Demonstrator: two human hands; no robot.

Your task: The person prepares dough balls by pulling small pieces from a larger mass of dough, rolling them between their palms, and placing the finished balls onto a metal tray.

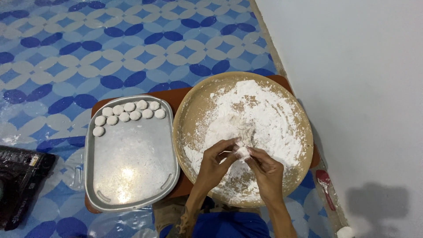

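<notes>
At lower centre, left hand [216, 158] and right hand [264, 168] pinch 1 dough ball [243, 151] above the floured tray [189, 115]; 11 balls [128, 113] lie centre-left.

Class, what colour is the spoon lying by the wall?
The spoon is red with a pale handle end, seen in the head view.

I see my left hand [214, 159] and right hand [263, 168] meeting over the near part of the round tray [187, 115], pinching a dough lump [243, 151] between them. Flour [260, 110] lies in that tray. Left of it sits the metal tray [132, 176], with dough balls [128, 112] along its far edge. A spoon [326, 185] lies right, a stove [20, 180] far left.
</notes>
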